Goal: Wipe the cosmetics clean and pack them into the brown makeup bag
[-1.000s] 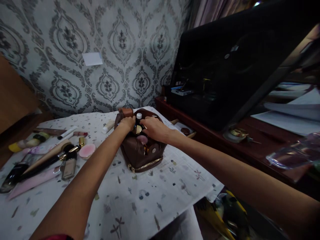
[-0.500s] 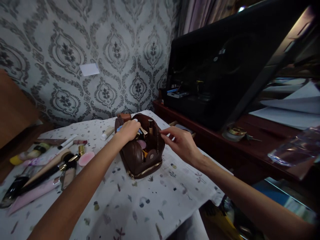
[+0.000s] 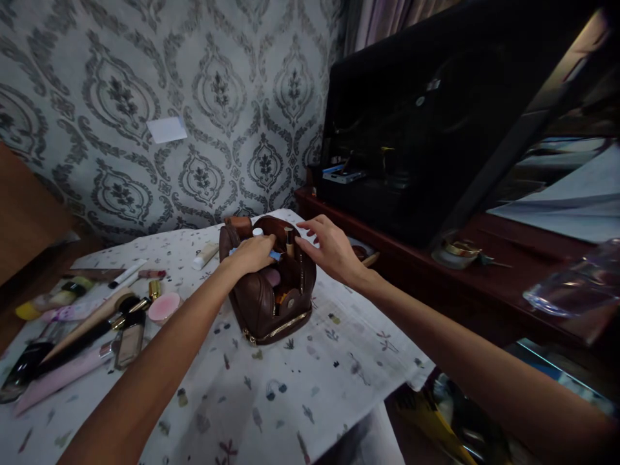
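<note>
A brown leather makeup bag (image 3: 252,297) stands unzipped on the patterned tablecloth. My left hand (image 3: 252,254) is inside its mouth, fingers closed on a slim blue object (image 3: 276,256) that shows on both sides of them; its kind is unclear. A white cap (image 3: 258,232) shows just behind that hand. My right hand (image 3: 329,250) is at the bag's right rim, holding nothing, with thumb and fingers apart. Close to its fingertips, a dark-capped beige tube (image 3: 289,241) stands upright in the bag. A round pinkish item (image 3: 272,278) lies deeper inside.
Makeup lies at the left: a pink round compact (image 3: 163,308), a foundation bottle (image 3: 130,342), a pink tube (image 3: 65,381), brushes and several others. A cream tube (image 3: 205,256) is left of the bag. At the right are a dark television (image 3: 411,148) and a tape roll (image 3: 455,250).
My right hand has lifted off the rim and spread its fingers. Inside the bag, my left hand has shifted; blue now shows right of its fingers, and a white cap has come into view.
</note>
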Tool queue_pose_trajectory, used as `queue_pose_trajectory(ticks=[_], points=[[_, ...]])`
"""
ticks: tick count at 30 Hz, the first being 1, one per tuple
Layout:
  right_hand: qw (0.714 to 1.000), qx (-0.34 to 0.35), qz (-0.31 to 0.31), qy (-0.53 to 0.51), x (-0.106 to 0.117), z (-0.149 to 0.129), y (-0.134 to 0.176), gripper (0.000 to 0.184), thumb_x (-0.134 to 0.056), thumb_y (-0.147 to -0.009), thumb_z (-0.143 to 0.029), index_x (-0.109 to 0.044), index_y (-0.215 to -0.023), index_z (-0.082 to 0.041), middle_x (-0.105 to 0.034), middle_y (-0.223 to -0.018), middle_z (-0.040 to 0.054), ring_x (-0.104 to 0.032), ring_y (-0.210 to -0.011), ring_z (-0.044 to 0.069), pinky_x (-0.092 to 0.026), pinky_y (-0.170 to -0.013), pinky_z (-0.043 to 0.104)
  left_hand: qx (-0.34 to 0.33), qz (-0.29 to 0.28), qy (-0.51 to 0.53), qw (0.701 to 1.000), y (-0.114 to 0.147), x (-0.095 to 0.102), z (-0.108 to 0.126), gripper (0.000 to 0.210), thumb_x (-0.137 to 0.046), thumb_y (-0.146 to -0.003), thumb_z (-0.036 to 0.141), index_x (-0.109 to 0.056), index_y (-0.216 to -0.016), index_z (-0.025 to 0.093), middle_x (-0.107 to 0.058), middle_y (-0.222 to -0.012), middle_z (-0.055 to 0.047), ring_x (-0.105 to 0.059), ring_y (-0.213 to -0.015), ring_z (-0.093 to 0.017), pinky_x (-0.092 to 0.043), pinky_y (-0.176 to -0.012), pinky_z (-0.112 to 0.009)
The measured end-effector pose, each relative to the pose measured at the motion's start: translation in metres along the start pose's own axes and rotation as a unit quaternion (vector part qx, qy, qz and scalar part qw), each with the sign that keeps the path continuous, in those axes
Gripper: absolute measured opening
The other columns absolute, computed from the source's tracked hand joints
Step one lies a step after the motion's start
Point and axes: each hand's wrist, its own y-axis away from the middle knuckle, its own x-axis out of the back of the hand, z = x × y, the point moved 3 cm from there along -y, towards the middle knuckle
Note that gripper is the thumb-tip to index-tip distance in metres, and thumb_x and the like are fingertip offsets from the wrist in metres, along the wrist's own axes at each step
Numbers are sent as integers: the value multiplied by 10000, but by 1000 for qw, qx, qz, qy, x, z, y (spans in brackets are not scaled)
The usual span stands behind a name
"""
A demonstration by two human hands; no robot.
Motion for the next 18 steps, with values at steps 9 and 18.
queue_pose_trajectory(ticks=[9,18], points=[[999,23,-34,23,-16,-4,-24,252,-600,-864,-212,-719,-1080,-162,-629,-991,92,-592,-866,212,-474,-757,314,23,10,3,1000,-2,-3,0,314,-563,-896,220,-570,-1203,157,-689,-1215,-159,-645,-1176,-318,-537,-921,-397],[997,35,-28,59,-18,-3,-22,287,-590,-871,-196,-690,-1137,-157,-639,-1034,93,-592,-946,219,-470,-817,307,13,49,66,996,5,0,-11,526,-564,-821,110,-533,-1344,157,-659,-1311,-144,-621,-1225,-286,-504,-1008,-377]])
